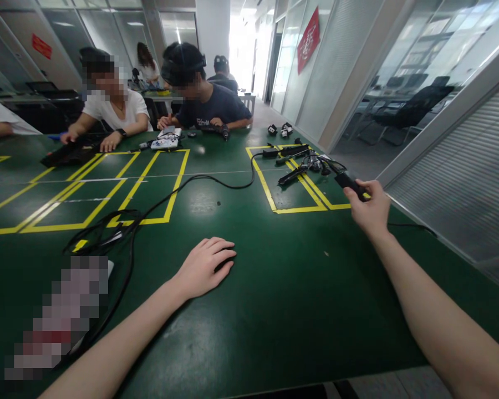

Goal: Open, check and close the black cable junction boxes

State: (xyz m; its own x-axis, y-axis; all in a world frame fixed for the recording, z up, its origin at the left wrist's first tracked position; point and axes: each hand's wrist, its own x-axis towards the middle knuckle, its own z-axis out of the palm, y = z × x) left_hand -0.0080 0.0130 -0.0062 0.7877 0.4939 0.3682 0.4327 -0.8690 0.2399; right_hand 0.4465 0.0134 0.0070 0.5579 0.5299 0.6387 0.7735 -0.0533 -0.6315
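My left hand [208,267] lies palm down on the green table [274,310], fingers loosely spread, holding nothing. Over by the table's right edge, my right hand [371,208] is closed around a black oblong block [351,185], which looks like a power adapter. Its far end points toward a tangle of black cables [316,160] inside the yellow tape marks. Beside that tangle lie a black stick-like piece [291,175] and a black power strip or adapter [270,153] joined to a long cord [220,182].
A coiled black cable [108,233] and a blurred-out flat object [62,316] lie at left. Yellow tape [177,188] marks boxes on the table. Small black-and-white pieces [286,131] stand at the far right. Across the table, people handle a dark case [72,152] and a white device [166,138].
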